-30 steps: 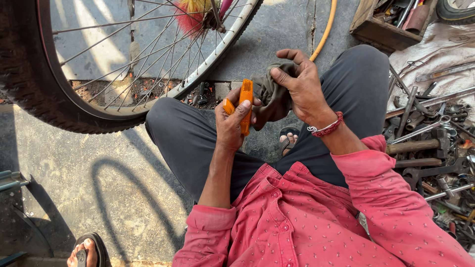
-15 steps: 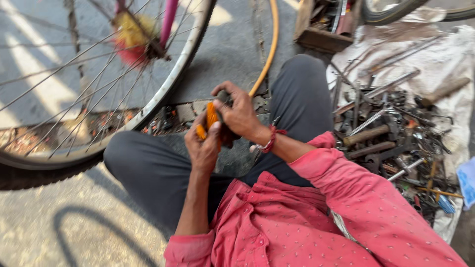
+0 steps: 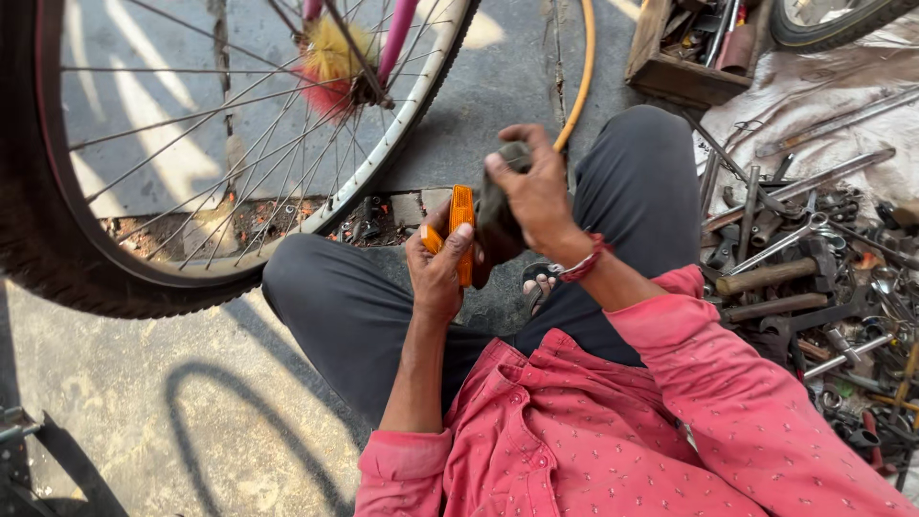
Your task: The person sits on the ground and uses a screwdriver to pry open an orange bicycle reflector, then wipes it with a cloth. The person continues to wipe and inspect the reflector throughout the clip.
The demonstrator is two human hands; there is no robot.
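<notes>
My left hand [image 3: 437,268] grips a flat orange plastic reflector [image 3: 461,230], held upright between my knees. My right hand [image 3: 536,196] clutches a dark grey rag [image 3: 496,222] that presses against the reflector's right face. A red thread band circles my right wrist. I sit cross-legged on the pavement in grey trousers and a pink shirt.
A bicycle wheel [image 3: 191,163] with spokes, a pink frame and a red-yellow hub brush stands at the upper left. Spanners, hammers and other metal tools [image 3: 804,278] lie on a cloth to the right. A wooden toolbox [image 3: 689,57] sits at the top, beside an orange hose [image 3: 584,77].
My view has swung left and right. The rag hand has shifted along the reflector, which stays gripped in my left hand.
</notes>
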